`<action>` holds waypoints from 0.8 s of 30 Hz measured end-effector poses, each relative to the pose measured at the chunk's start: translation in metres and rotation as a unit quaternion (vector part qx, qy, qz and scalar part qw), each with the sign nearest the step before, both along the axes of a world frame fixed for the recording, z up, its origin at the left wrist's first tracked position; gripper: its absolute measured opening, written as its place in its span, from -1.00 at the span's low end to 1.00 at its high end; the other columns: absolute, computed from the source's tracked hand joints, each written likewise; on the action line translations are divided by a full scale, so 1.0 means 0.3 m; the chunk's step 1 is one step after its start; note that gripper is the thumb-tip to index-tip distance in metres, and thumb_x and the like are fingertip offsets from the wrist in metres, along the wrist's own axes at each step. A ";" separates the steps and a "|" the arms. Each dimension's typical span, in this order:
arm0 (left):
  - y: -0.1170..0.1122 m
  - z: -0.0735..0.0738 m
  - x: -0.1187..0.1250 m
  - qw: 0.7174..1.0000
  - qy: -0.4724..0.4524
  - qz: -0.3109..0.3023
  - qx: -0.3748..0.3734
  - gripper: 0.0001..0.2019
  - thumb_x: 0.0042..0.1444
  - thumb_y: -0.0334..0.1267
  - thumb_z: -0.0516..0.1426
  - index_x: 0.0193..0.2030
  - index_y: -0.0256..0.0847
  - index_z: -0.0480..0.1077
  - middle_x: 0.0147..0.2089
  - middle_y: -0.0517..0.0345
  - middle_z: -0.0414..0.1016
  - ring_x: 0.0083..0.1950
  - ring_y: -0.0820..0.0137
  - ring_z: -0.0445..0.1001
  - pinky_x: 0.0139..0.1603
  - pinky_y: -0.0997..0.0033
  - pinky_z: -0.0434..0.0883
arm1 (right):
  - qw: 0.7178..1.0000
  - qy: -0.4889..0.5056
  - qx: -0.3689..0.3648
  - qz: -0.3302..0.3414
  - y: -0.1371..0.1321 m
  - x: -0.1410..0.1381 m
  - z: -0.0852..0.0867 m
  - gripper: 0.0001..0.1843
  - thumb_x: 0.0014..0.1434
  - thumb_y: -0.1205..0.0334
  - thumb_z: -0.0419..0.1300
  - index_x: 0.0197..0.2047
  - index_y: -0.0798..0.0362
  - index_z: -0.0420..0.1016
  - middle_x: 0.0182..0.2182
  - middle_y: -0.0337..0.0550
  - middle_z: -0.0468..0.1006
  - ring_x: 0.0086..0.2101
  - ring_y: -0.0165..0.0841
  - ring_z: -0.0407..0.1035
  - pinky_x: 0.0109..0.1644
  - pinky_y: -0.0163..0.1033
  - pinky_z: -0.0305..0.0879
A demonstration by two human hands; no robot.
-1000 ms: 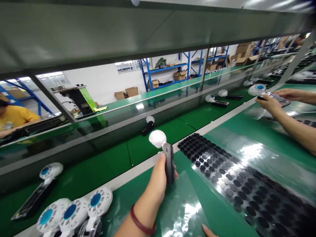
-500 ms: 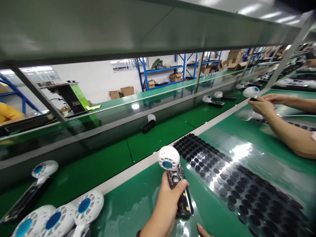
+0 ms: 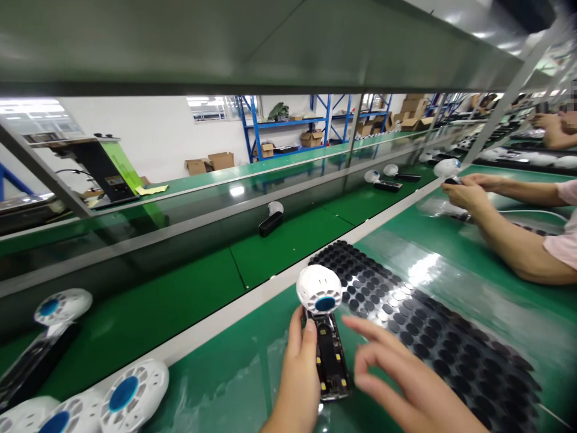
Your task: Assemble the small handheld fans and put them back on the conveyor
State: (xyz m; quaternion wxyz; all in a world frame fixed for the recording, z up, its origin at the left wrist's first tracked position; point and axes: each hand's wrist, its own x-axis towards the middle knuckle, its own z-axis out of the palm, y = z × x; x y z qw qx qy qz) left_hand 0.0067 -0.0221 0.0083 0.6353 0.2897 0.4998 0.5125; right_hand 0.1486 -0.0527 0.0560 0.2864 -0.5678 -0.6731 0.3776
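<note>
My left hand [image 3: 298,376] grips a handheld fan [image 3: 325,328] by its black open handle, with the white round head and its blue centre pointing away from me. Circuit parts show inside the handle. My right hand [image 3: 406,388] hovers just right of the handle, fingers spread and holding nothing. Directly beyond it lies a clear sheet covered with several black round pads [image 3: 424,325] on the green bench.
Several more fans [image 3: 121,394] lie at the lower left by the green conveyor belt [image 3: 189,294]; others [image 3: 270,218] ride further along it. A co-worker's arms [image 3: 496,228] handle a fan at the right. A grey shelf [image 3: 225,48] hangs overhead.
My left hand drew the fan nearer and turned it so the open handle and blue centre face up. My right hand rose from the bottom edge to beside the handle.
</note>
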 end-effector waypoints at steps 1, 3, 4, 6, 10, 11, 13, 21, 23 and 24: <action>-0.002 -0.006 -0.001 1.000 0.011 -0.001 0.007 -0.45 0.04 0.07 0.06 0.14 -0.10 0.15 0.16 0.03 0.30 0.18 0.22 0.24 0.10 0.34 0.22 | 1.000 0.004 -0.013 -0.002 0.046 -0.010 0.014 -0.83 0.11 0.21 0.07 -0.49 -0.04 0.39 0.14 -0.28 0.26 0.14 -0.21 0.11 0.14 -0.14 0.15; -0.003 -0.019 -0.002 0.999 0.027 -0.010 0.014 -0.43 0.05 0.09 0.04 0.17 -0.09 0.13 0.22 0.05 0.22 0.23 0.21 0.15 0.18 0.27 0.12 | 0.999 0.022 -0.020 0.011 0.121 -0.031 0.035 -0.84 0.13 0.26 0.03 -0.48 -0.02 0.34 0.06 -0.22 0.31 0.05 -0.28 0.21 0.07 -0.22 0.19; -0.003 -0.023 0.000 0.999 0.034 -0.015 0.015 -0.43 0.06 0.09 0.03 0.18 -0.09 0.13 0.23 0.04 0.20 0.24 0.20 0.13 0.20 0.25 0.09 | 0.999 0.028 -0.017 0.021 0.147 -0.040 0.042 -0.83 0.13 0.29 0.02 -0.48 -0.01 0.32 -0.02 -0.20 0.37 -0.03 -0.31 0.28 0.01 -0.25 0.22; -0.002 -0.025 0.004 0.999 0.051 -0.008 0.014 -0.45 0.09 0.06 0.00 0.18 -0.12 0.13 0.23 0.03 0.20 0.24 0.19 0.13 0.22 0.20 0.06 | 0.999 0.027 -0.008 0.038 0.173 -0.055 0.049 -0.84 0.13 0.35 0.00 -0.47 0.00 0.29 -0.20 -0.22 0.41 -0.19 -0.35 0.33 -0.11 -0.29 0.25; -0.001 -0.002 0.013 0.994 0.108 0.033 0.003 -0.54 0.13 -0.07 -0.03 0.15 -0.17 0.21 0.22 0.06 0.24 0.25 0.19 0.11 0.24 0.18 0.02 | 0.999 0.000 -0.004 0.039 0.170 -0.072 0.043 -0.84 0.10 0.41 -0.01 -0.48 0.02 0.24 -0.28 -0.21 0.38 -0.26 -0.35 0.31 -0.17 -0.27 0.21; -0.002 0.006 0.015 0.992 0.119 0.039 0.000 -0.55 0.14 -0.10 -0.04 0.15 -0.19 0.22 0.22 0.06 0.24 0.27 0.20 0.09 0.24 0.19 0.01 | 0.999 -0.001 -0.002 0.039 0.168 -0.075 0.039 -0.85 0.09 0.41 -0.01 -0.47 0.03 0.25 -0.28 -0.20 0.37 -0.25 -0.34 0.30 -0.16 -0.26 0.21; -0.003 0.020 0.015 0.991 0.126 0.039 -0.004 -0.54 0.14 -0.14 -0.04 0.16 -0.24 0.21 0.24 0.04 0.21 0.28 0.22 0.06 0.25 0.21 -0.01 | 0.999 0.000 0.006 0.034 0.166 -0.079 0.032 -0.85 0.09 0.42 -0.02 -0.46 0.03 0.25 -0.29 -0.20 0.36 -0.25 -0.34 0.29 -0.16 -0.26 0.21; -0.003 0.034 0.011 0.991 0.133 0.028 -0.013 -0.51 0.13 -0.15 -0.04 0.18 -0.29 0.17 0.27 0.05 0.16 0.30 0.28 0.04 0.26 0.28 0.00 | 0.998 -0.044 0.045 0.029 0.159 -0.079 0.014 -0.81 0.09 0.46 -0.03 -0.49 0.02 0.22 -0.36 -0.21 0.36 -0.36 -0.38 0.31 -0.27 -0.31 0.26; -0.004 0.034 0.010 0.991 0.134 0.025 -0.012 -0.51 0.13 -0.16 -0.05 0.18 -0.30 0.17 0.28 0.07 0.13 0.30 0.31 0.02 0.26 0.31 -0.01 | 0.996 -0.054 0.062 0.031 0.155 -0.079 0.008 -0.80 0.09 0.48 -0.03 -0.48 0.01 0.22 -0.36 -0.21 0.36 -0.37 -0.39 0.31 -0.28 -0.32 0.28; -0.004 0.031 0.009 0.991 0.134 0.025 -0.012 -0.52 0.13 -0.16 -0.05 0.18 -0.30 0.18 0.28 0.08 0.12 0.31 0.31 0.01 0.26 0.32 -0.02 | 0.996 -0.056 0.068 0.034 0.153 -0.080 0.005 -0.81 0.08 0.48 -0.03 -0.47 0.01 0.23 -0.36 -0.21 0.36 -0.37 -0.39 0.32 -0.29 -0.32 0.29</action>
